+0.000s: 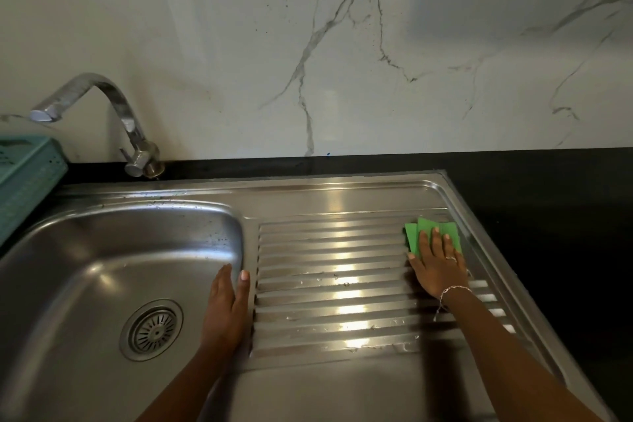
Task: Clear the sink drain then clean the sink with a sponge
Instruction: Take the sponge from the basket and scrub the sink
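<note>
Two bare forearms are seen reaching in from the lower edge, one to each hand. The left hand (227, 305) is laid open over the ridge between the basin and the drainboard (329, 288), its fingers slipped down the inside wall of the basin and its thumb spread apart on the flat rim; nothing is held in it. The right hand (436, 264) is pressed flat, fingers slightly spread, on top of a green sponge (430, 231) at the far right corner of the ribbed drainboard, so the sponge is pinned under the fingers rather than gripped round (it appears folded or layered, with three green corners fanned out beyond the fingertips). One ring is worn on that hand and one thin bracelet (448, 293) on its wrist. One sink (113, 250) of stainless steel is set into a black counter (548, 216), with a single basin on the left. One round drain (151, 330) is seen in the basin floor, its slotted strainer in place and no debris visible on it. Scattered drops and streaks of water are seen on the drainboard ribs. One curved chrome tap (102, 110) is mounted behind the basin, its spout turned leftward. One teal perforated basket (25, 175) is cut off by the left edge. Behind everything a white marble-veined wall (342, 44) is seen.
</note>
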`<action>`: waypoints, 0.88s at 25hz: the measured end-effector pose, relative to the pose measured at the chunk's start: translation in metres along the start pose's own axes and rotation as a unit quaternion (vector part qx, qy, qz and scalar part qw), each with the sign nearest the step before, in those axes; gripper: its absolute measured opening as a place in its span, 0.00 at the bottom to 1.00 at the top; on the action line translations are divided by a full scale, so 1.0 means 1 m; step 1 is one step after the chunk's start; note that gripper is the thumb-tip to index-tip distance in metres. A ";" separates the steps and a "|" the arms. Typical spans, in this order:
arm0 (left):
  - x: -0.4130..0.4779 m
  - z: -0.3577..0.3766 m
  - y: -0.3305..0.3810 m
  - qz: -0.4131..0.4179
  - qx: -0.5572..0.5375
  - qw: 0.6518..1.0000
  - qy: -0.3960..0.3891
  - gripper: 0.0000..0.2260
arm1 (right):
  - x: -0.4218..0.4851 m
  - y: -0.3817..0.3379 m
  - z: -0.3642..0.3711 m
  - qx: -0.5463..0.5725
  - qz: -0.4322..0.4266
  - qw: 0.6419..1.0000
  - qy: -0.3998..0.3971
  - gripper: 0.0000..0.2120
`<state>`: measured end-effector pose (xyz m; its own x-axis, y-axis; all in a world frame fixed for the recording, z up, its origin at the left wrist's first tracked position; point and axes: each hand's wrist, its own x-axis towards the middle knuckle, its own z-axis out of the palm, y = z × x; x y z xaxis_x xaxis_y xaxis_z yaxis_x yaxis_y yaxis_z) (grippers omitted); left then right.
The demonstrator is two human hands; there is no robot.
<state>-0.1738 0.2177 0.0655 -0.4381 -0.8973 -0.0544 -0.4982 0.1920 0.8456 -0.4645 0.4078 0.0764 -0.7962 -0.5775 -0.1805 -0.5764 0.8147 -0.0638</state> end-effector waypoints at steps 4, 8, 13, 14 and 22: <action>0.000 -0.010 -0.003 -0.009 -0.026 0.999 -0.020 0.25 | -0.022 -0.047 0.002 0.006 -0.032 0.999 -0.005 0.28; 0.001 -0.020 -0.009 -0.001 -0.037 0.998 -0.050 0.27 | -0.046 -0.107 0.010 0.023 -0.070 0.997 -0.005 0.29; 0.000 -0.026 -0.017 -0.011 -0.044 0.995 -0.087 0.25 | -0.066 -0.169 0.015 0.028 -0.107 0.994 -0.015 0.29; 0.001 -0.028 -0.018 -0.009 -0.044 0.995 -0.092 0.25 | -0.071 -0.182 0.017 0.030 -0.118 0.992 -0.018 0.29; 0.002 -0.035 -0.018 0.029 -0.052 0.989 -0.135 0.24 | -0.095 -0.245 0.029 0.035 -0.165 0.985 -0.026 0.28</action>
<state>-0.1397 0.1988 0.0691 -0.6546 -0.7445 -0.1311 -0.3919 0.1859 0.9010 -0.2422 0.2647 0.0807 -0.5560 -0.8096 -0.1881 -0.7868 0.5856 -0.1948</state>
